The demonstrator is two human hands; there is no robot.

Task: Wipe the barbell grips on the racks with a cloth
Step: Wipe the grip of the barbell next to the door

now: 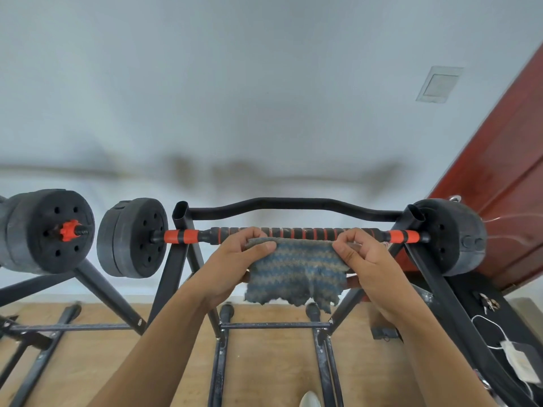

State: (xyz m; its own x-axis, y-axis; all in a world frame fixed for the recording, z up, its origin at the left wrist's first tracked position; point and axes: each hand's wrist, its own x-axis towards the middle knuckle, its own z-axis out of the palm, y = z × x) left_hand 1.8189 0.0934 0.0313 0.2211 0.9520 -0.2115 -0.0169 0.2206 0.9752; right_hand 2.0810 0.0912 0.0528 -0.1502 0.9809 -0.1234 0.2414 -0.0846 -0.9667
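So that it can drape over the grip [293,232], the cloth [293,271] is stretched between left hand [235,259] and right hand [367,259], each pinching a top corner.

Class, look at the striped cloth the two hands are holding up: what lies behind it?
Above the cloth runs the barbell grip, ribbed black and orange. A reddish bar pokes out at both edges. The cloth covers its middle.

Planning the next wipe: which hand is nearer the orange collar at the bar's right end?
Right. The right hand pinches the cloth just left of that orange collar; the left hand holds the cloth's other corner, toward the bar's left end.
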